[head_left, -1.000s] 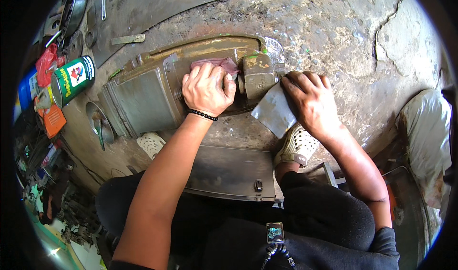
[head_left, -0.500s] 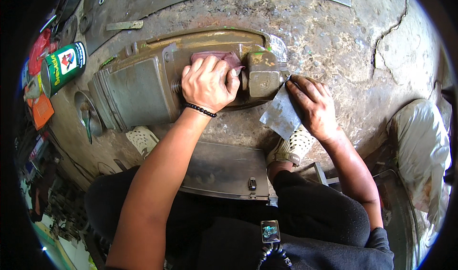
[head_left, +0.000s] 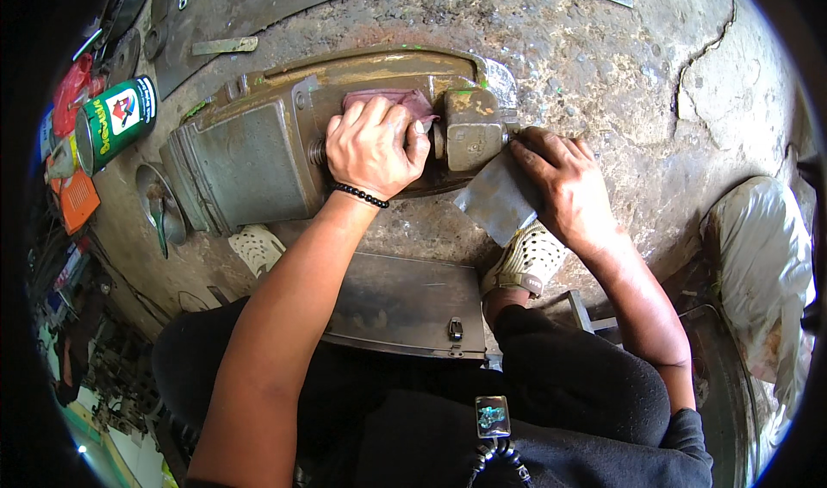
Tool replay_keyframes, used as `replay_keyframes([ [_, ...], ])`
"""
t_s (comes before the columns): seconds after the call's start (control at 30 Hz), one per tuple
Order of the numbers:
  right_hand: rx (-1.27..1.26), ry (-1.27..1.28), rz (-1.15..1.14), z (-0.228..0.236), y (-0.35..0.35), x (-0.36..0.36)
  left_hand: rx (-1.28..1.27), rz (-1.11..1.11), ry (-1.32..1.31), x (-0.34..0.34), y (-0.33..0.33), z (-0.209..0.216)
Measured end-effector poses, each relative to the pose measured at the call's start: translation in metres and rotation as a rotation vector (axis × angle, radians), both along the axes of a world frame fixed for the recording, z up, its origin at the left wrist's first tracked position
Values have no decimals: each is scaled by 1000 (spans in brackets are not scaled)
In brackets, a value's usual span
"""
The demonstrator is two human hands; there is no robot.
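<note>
A big, worn grey-brown metal vise (head_left: 245, 156) lies lengthwise on the floor before me. My left hand (head_left: 376, 150) is closed over its middle, gripping a dull red cloth (head_left: 403, 100) that shows beyond the knuckles. Under that hand runs a threaded screw (head_left: 317, 154), partly covered. At the vise's right end, beside the squarish block (head_left: 472, 135), my right hand (head_left: 568, 182) has its fingers bent and pressed together on a thin grey sheet (head_left: 497, 202), like sandpaper. The sheet hangs toward me, and the fingertips reach the block's right side, hiding what they touch there.
On the left stand a green can (head_left: 116, 122) and a bowl with a brush (head_left: 159, 204), near an orange plastic piece (head_left: 76, 199). A flat metal box (head_left: 405, 303) lies between my feet. A white plastic sack (head_left: 762, 273) stands at right; a flat metal strip (head_left: 224, 46) lies beyond the vise.
My right hand has shifted slightly toward me, and the grey sheet has swung a little to the left. My left hand stays on the cloth almost unmoved.
</note>
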State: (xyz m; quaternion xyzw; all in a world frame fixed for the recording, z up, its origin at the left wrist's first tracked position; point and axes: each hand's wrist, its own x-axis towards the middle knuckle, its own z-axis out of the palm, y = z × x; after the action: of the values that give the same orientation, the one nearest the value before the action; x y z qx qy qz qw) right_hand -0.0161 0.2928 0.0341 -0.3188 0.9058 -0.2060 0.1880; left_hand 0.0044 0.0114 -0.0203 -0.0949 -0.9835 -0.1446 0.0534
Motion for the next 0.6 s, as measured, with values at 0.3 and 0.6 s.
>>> replay_keyframes([
  [0.3,-47,30,26,-5,6,3,-12,3,19,1,-1,-2],
  [0.6,-5,63,-2,-4,0,12,12,3,16,1,0,-1],
])
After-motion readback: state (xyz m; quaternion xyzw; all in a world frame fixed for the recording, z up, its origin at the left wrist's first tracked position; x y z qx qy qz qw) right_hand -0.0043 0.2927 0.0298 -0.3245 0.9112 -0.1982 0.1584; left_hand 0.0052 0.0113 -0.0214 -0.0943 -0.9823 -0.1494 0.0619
